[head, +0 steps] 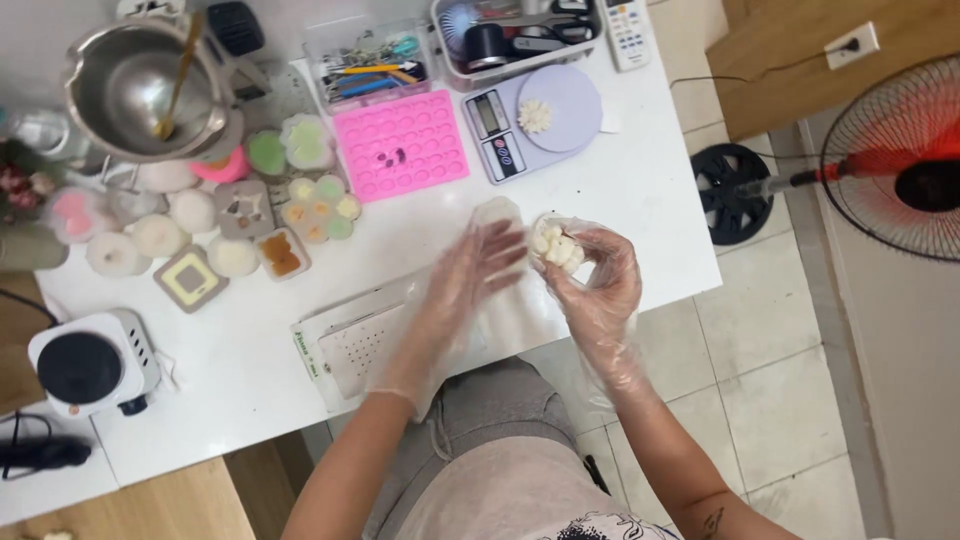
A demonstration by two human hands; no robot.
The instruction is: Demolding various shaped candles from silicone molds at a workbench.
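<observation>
- The right hand (592, 272), in a loose clear plastic glove, holds a small white flower-shaped piece (555, 245) above the near right part of the white worktop (620, 190).
- The piece is roundish, with no clear long axis – its lumpy petal face turns up and left, toward the other hand.
- The right fingers curl around it from the right and below, cupping it; the wrist bends in from the near right.
- The left hand (478, 270), also gloved, hovers just left of the piece – fingers pressed side by side and pointing right, fingertips near it; I cannot tell if they touch.
- Under the hands lies a flat card (345, 345) with a dotted panel.
- Far of them sit a pink mould tray (402, 145) and a kitchen scale (535, 120) carrying another white flower.
- A small hotplate (88, 365) stands at the near left.
</observation>
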